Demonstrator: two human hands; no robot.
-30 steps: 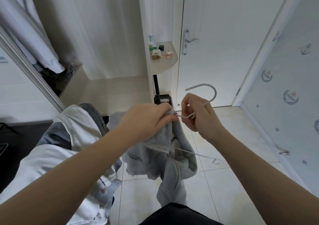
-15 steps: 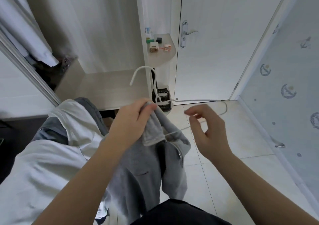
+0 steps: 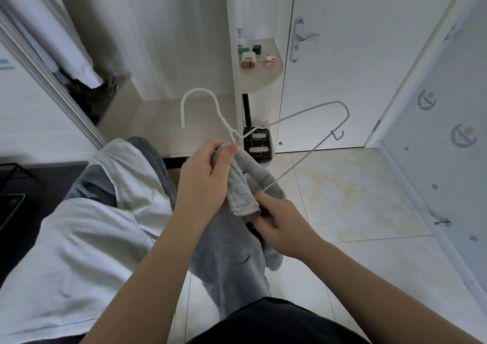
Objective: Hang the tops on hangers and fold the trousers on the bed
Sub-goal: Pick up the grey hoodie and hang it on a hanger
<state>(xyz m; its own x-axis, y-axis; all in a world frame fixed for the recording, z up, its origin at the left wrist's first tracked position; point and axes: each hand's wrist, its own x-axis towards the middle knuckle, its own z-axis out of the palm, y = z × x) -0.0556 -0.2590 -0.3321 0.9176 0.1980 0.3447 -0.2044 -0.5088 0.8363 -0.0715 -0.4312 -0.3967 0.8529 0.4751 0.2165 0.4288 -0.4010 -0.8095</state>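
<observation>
Threading a wire hanger (image 3: pixel 311 122) into the grey top (image 3: pixel 237 251): left hand (image 3: pixel 203 183) pinching collar and hanger neck, right hand (image 3: pixel 282 225) gripping fabric just below. Right hanger arm protruding; white and grey clothes (image 3: pixel 87 225) left of the grip untouched.

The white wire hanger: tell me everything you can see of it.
The white wire hanger is thin and looks like coated metal. Its hook stands up and curves over to the left. One shoulder arm juts right toward the door, bends round and carries a small notch hook, and the bottom bar slants back down into the grey top. Its other side is hidden in the cloth. The left hand pinches the fabric at the hanger's neck; the right hand grips the garment lower down, where the bar enters.
</observation>
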